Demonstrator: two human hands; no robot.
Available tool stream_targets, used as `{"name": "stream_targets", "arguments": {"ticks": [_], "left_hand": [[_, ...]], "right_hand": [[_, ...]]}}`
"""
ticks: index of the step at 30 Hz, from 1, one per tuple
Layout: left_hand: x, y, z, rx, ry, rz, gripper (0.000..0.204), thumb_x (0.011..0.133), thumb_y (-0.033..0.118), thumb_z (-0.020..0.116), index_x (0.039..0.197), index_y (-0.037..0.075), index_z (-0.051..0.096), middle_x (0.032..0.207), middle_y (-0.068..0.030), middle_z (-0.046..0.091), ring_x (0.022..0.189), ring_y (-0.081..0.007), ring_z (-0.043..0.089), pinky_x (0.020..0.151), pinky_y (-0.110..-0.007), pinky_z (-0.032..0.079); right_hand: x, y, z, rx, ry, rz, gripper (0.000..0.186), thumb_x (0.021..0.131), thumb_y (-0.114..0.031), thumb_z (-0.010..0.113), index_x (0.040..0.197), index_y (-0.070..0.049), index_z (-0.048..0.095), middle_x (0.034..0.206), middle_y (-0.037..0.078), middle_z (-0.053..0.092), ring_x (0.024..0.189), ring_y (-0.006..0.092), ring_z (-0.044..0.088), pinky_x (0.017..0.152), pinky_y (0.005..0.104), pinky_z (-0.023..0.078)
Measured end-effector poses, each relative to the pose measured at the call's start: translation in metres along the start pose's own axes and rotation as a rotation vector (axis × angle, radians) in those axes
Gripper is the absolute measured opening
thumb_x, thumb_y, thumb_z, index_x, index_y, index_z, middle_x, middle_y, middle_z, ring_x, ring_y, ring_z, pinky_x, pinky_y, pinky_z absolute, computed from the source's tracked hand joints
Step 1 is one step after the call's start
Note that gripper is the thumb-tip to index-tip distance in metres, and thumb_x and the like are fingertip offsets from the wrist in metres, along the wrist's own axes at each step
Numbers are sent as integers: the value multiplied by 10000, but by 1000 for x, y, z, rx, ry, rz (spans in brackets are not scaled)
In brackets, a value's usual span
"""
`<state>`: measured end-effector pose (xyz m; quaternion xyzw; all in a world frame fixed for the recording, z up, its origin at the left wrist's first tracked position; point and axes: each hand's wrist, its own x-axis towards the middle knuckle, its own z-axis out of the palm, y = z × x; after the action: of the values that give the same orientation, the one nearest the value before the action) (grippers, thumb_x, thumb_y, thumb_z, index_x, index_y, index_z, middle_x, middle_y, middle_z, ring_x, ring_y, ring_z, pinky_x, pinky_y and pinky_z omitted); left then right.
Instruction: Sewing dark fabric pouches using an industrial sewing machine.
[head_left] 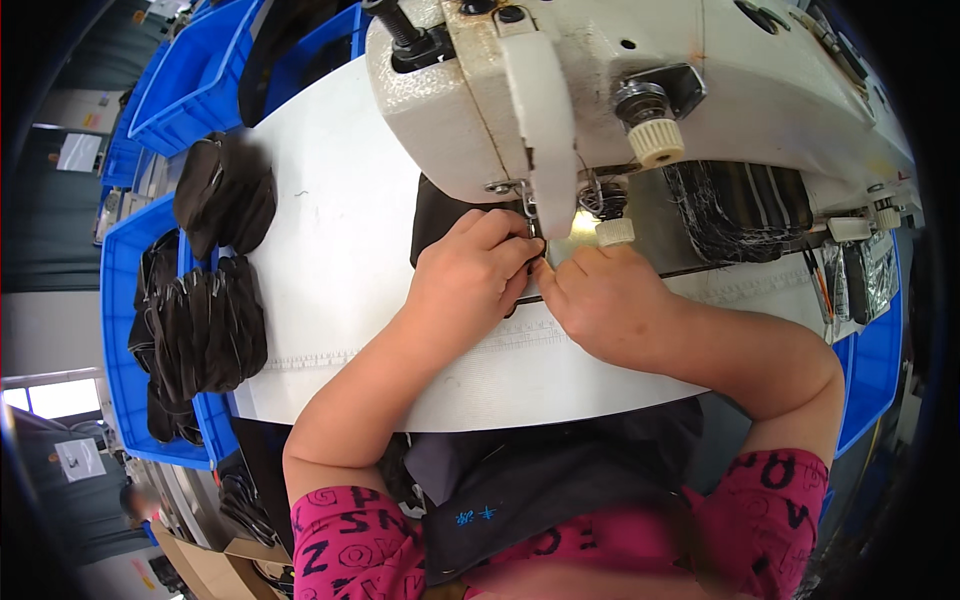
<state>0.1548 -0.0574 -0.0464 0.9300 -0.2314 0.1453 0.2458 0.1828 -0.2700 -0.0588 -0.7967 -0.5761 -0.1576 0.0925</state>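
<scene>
A piece of dark fabric (428,215) lies on the white sewing table beneath the head of a white sewing machine (450,135). My left hand (470,268) is on the fabric just left of the needle area, its fingers bent and pinching the cloth. Close to it, my right hand (608,300) is curled, with thumb and forefinger pressed together at the fabric's edge in front of the presser foot. The two hands' fingertips nearly meet there. Fingers hide most of the cloth's edge and the exact stitching point.
Striped dark fabric pieces with frayed threads (740,210) lie under the machine's arm. Bundled dark fabric (210,330) spills from a blue bin (118,290) onto the table's left side, beside another dark pile (225,195). Thin tools (822,285) and clear packets (868,280) sit at right.
</scene>
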Motion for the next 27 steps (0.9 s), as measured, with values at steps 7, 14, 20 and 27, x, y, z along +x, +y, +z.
{"name": "stream_targets", "arguments": {"ticks": [7, 14, 20, 27], "left_hand": [[-3, -2, 6, 39, 16, -6, 197, 802, 77, 793, 999, 78, 776, 1050, -23, 688, 909, -228, 678, 734, -343, 589], [3, 1, 9, 53, 16, -35, 250, 833, 13, 745, 1082, 26, 761, 1053, -100, 712, 870, -311, 701, 721, -411, 567], [4, 2, 9, 131, 30, -30, 257, 847, 33, 740, 1103, 42, 760, 1058, -81, 712, 866, -305, 696, 720, -402, 570], [-1, -4, 5, 180, 22, 52, 275, 782, 54, 767, 1055, 84, 772, 1099, -32, 715, 921, -274, 698, 726, -388, 563]], "right_hand": [[0, 2, 0, -14, -73, 8, 360, 828, -117, 670, 1145, 43, 731, 770, 39, 661, 716, 201, 639, 647, 343, 470], [3, 7, 0, -68, -114, 83, 396, 838, -112, 651, 1197, 44, 716, 754, 26, 660, 671, 182, 665, 621, 359, 474], [5, 6, 1, 16, -67, 111, 408, 835, -111, 649, 1210, 36, 713, 756, 29, 665, 679, 188, 673, 629, 374, 479], [4, 7, 3, 36, -50, 91, 398, 836, -116, 648, 1200, 32, 709, 761, 30, 668, 680, 200, 675, 640, 373, 483]]}}
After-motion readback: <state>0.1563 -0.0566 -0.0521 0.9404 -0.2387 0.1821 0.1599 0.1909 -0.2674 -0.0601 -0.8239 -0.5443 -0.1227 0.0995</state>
